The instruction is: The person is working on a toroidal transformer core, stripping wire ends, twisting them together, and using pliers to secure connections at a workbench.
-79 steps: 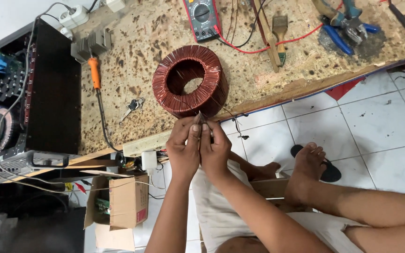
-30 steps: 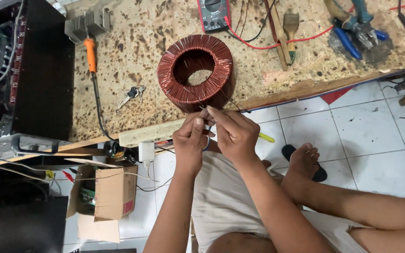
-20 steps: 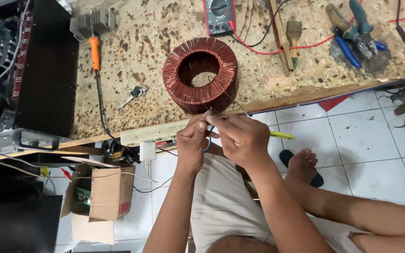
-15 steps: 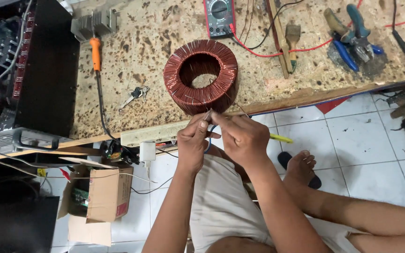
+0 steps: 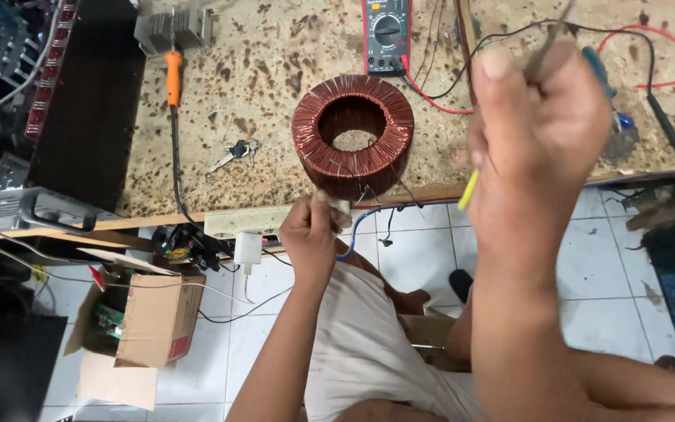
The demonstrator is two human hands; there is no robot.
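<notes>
Fully wound copper toroid coil (image 5: 352, 134) at the workbench (image 5: 275, 47) front edge, leads loose; left hand (image 5: 312, 232) pinching one, right hand (image 5: 537, 129) fisted around a yellow-handled tool (image 5: 469, 190).

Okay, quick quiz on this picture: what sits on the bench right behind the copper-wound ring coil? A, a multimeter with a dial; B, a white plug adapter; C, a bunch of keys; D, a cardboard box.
A: the multimeter with its round dial lies just beyond the ring coil at the far side of the bench, while the keys lie to the coil's side.
</notes>
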